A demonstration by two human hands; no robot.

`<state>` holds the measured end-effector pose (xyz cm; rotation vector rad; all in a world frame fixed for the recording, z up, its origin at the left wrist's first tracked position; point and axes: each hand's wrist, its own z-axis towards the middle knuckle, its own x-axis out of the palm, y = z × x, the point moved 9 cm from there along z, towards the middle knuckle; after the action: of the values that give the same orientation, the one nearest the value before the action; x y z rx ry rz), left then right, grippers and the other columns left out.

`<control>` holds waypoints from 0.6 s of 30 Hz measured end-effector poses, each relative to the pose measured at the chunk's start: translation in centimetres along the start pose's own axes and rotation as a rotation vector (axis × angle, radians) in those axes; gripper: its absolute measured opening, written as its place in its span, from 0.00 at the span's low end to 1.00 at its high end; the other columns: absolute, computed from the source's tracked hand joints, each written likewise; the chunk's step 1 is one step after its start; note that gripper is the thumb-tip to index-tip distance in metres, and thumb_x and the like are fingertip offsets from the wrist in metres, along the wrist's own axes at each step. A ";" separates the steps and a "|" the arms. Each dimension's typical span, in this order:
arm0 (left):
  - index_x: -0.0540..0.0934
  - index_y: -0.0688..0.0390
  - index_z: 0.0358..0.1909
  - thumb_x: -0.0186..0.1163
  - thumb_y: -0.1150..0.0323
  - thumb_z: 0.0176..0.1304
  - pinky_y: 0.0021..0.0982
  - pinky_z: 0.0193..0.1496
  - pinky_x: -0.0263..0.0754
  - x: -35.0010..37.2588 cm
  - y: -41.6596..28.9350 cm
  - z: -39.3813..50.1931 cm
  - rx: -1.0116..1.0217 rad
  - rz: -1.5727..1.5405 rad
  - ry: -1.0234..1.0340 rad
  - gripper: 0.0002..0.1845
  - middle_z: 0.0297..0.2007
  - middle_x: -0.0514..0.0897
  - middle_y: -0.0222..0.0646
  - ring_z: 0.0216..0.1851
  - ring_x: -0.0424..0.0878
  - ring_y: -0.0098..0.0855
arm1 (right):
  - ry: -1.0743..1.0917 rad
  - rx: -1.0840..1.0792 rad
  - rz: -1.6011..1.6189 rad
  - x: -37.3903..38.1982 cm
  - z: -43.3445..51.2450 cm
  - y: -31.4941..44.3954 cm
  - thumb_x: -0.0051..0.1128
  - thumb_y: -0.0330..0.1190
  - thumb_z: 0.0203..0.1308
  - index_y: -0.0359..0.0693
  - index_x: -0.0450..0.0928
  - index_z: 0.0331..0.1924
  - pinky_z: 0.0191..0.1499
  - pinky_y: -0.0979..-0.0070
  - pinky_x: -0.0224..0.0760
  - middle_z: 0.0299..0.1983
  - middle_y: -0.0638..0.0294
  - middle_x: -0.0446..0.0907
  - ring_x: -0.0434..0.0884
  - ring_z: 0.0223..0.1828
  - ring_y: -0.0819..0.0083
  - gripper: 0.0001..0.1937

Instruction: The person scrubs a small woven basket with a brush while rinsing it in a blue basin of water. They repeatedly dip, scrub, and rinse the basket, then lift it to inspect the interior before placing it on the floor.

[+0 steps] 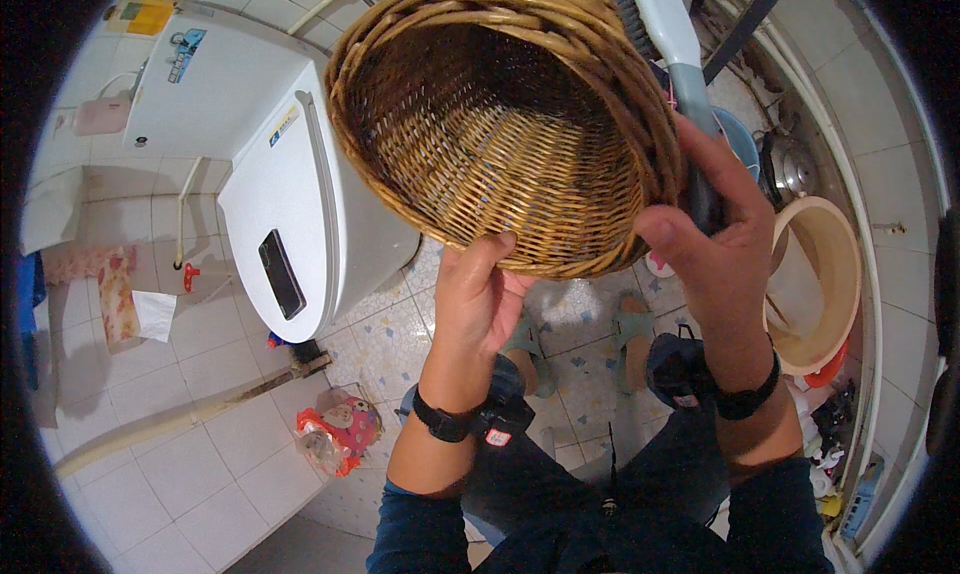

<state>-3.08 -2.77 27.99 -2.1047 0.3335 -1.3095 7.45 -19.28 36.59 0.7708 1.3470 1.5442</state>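
A round wicker basket (525, 176) is tilted with its hollow inside facing me, and nothing shows in it. My left hand (480, 289) grips the near rim, thumb over the edge and fingers beneath. At the right side of the rim, my right hand (720, 236) holds a brush by its grey and white handle (675, 41), with the thumb pointing towards the basket. The brush's dark bristles show just beyond the basket's upper right rim. Whether the right fingers also touch the basket is hard to tell.
A white toilet with its lid down (277, 191) stands at left, a black smartphone (282, 274) on the lid. At right are a beige plastic tub (847, 289), a blue bucket (735, 135) and wall pipes. A colourful plastic bag (341, 431) lies at lower left.
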 end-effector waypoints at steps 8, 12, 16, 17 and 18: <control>0.64 0.70 0.56 0.47 0.81 0.58 0.46 0.48 0.83 0.0 0.5 0.2 -0.006 0.015 -0.005 0.22 0.53 0.76 0.48 0.50 0.80 0.46 | -0.153 0.016 0.117 -0.3 0.1 -0.5 0.76 0.36 0.42 0.37 0.77 0.53 0.51 0.78 0.69 0.45 0.62 0.78 0.76 0.45 0.76 0.30; 0.64 0.68 0.58 0.47 0.79 0.60 0.46 0.50 0.81 -0.1 0.6 0.2 -0.003 0.073 -0.002 0.22 0.53 0.75 0.46 0.51 0.79 0.44 | -0.192 0.015 -0.032 -0.4 0.0 -0.8 0.75 0.37 0.42 0.37 0.75 0.48 0.47 0.76 0.68 0.41 0.62 0.76 0.75 0.42 0.72 0.27; 0.64 0.64 0.61 0.52 0.76 0.63 0.46 0.56 0.76 -0.7 0.6 0.2 0.034 0.286 -0.065 0.23 0.57 0.73 0.43 0.56 0.75 0.43 | -0.246 0.016 -0.264 -0.8 0.0 -1.0 0.72 0.35 0.41 0.38 0.71 0.40 0.43 0.71 0.67 0.36 0.59 0.70 0.72 0.38 0.65 0.23; 0.63 0.62 0.61 0.53 0.75 0.63 0.45 0.56 0.75 -0.8 0.4 0.3 0.068 0.326 -0.076 0.24 0.58 0.72 0.43 0.56 0.75 0.43 | -0.251 0.012 -0.280 -0.8 0.0 -1.1 0.70 0.34 0.41 0.39 0.70 0.39 0.42 0.70 0.67 0.35 0.58 0.70 0.72 0.37 0.64 0.22; 0.63 0.63 0.62 0.56 0.75 0.62 0.43 0.57 0.74 -1.3 -0.6 0.4 0.177 0.409 -0.160 0.26 0.58 0.71 0.43 0.56 0.74 0.41 | -0.251 0.035 -0.283 -0.8 0.1 -1.4 0.68 0.32 0.41 0.39 0.70 0.39 0.41 0.69 0.67 0.34 0.58 0.69 0.72 0.37 0.62 0.21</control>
<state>-3.38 -1.51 27.33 -1.8548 0.5259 -0.8933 8.13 -20.00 35.35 0.7336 1.2395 1.1646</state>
